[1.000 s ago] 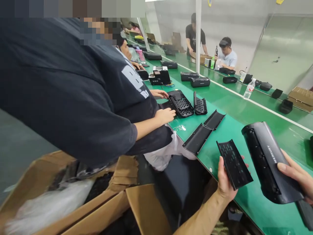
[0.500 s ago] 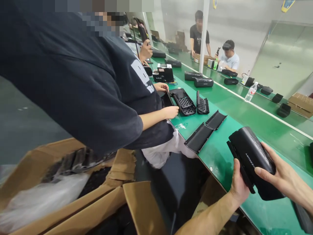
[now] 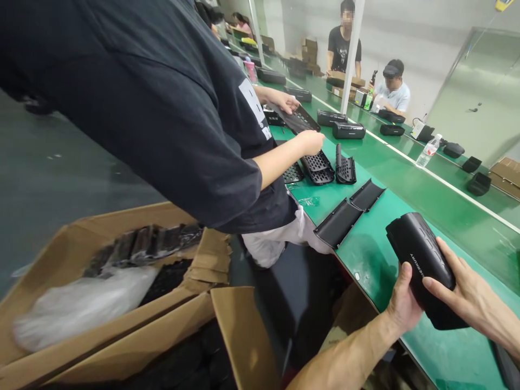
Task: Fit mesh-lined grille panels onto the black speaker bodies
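A black plastic speaker housing point(image 3: 422, 265) lettered "MERKURY" is held above the green table edge at the right. My left hand point(image 3: 406, 303) grips its near left side, thumb pressed on the surface. My right hand point(image 3: 463, 281) wraps its right side, thumb lying across the front near the lettering. The fingers beneath the housing are hidden. Two curved black shell pieces point(image 3: 339, 222) lie end to end on the table, left of my hands. Beyond them, black perforated grille parts point(image 3: 345, 168) lie near a co-worker.
A co-worker in a dark shirt point(image 3: 182, 108) stands close at left, handling a black panel point(image 3: 298, 119). Open cardboard boxes point(image 3: 239, 325) with black parts and plastic bags stand below. A water bottle point(image 3: 429, 151) and finished-looking black housings point(image 3: 348, 130) stand along the green table point(image 3: 365, 260).
A strip jutting from the housing's left side now sits flush or out of sight. The co-worker's hands have lifted the panel up and forward. My view has shifted slightly.
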Available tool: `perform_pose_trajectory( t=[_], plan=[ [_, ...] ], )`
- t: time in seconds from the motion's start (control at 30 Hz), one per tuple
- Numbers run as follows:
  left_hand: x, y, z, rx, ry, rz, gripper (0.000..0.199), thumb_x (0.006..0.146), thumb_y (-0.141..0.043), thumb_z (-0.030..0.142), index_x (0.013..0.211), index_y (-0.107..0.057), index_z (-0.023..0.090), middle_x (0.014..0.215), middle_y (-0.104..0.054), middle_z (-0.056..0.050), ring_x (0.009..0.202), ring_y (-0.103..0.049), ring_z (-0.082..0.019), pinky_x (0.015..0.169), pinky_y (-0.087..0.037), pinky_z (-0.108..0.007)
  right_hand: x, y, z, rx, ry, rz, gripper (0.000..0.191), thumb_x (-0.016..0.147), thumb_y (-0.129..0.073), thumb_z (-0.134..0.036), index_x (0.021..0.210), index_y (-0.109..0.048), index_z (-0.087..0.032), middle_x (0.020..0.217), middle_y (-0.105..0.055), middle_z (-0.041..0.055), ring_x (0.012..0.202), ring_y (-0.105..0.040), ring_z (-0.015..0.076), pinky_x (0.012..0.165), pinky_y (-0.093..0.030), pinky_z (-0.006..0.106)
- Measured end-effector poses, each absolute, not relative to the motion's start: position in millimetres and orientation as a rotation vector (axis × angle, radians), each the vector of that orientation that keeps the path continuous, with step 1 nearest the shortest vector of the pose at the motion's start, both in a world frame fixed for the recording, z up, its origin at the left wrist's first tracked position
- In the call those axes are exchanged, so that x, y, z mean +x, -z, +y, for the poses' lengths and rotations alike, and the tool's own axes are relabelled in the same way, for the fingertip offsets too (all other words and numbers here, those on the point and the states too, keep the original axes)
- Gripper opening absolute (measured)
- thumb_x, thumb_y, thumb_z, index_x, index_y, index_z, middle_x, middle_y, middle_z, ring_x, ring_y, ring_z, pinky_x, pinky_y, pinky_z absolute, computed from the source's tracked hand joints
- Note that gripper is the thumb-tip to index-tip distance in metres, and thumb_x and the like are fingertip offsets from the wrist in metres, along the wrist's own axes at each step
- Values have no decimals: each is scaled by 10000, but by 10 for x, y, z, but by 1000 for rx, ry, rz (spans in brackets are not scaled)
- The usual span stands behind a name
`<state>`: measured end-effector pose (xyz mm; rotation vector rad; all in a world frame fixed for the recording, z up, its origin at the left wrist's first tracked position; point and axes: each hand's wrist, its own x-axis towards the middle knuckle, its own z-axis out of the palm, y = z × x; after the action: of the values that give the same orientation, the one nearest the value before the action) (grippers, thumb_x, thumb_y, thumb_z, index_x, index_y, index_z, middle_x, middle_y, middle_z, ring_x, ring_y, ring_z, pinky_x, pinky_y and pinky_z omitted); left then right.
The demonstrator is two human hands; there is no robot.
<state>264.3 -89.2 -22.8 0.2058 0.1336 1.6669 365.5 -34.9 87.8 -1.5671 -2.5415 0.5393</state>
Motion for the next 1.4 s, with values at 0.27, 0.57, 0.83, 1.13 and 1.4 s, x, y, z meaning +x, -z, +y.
perform_pose_trajectory(
  t=[0.27, 0.57, 0.83, 1.13, 1.4],
  plan=[
    [2512, 136, -805, 210, -1557, 96, 781, 716, -888, 683, 1260, -766, 137, 1409, -722, -191, 1484, -509, -446, 1278, -329, -563, 3797, -1130, -173, -1526, -826, -2551, 1036, 869, -608, -822, 1722, -295, -327, 1410, -666, 167, 1159, -711, 409, 1000, -554, 546],
    [2510, -61, -758, 280, -1785, 195, 883, 650, -958, 580, 1407, -671, 228, 1389, -735, -147, 1419, -579, -438, 1216, -414, -606, 3879, -366, -781, -1110, -324, -1821, 1163, 729, -876, -684, 1671, -309, -307, 1666, -366, 154, 1497, -406, 488, 1215, -304, 743],
    [1594, -215, -664, 955, -1717, 481, 1301, 599, -966, 686, 1682, -316, 376, 1744, -365, -141, 1575, -390, -423, 1298, -254, -627, 4430, -566, -619, -1159, -379, -1812, 954, 668, -928, -656, 1451, -574, -243, 1460, -594, 182, 1323, -580, 519, 1159, -379, 767],
    [1319, -530, -716, 1473, -1410, 777, 1090, 626, -955, 571, 1579, -491, 318, 1335, -653, -84, 1129, -657, -324, 974, -578, -444, 4604, -607, -683, -1105, -522, -1868, 894, 764, -845, -648, 1512, -491, -310, 1547, -559, 143, 1424, -501, 530, 1212, -297, 745],
    [1434, -505, -719, 1469, -1515, 786, 1044, 657, -919, 640, 1528, -481, 265, 1368, -559, -124, 1114, -608, -302, 927, -562, -402, 4678, -573, -487, -1072, -597, -1927, 748, 814, -819, -640, 1427, -532, -320, 1488, -616, 103, 1338, -590, 411, 1055, -498, 494]
  ],
)
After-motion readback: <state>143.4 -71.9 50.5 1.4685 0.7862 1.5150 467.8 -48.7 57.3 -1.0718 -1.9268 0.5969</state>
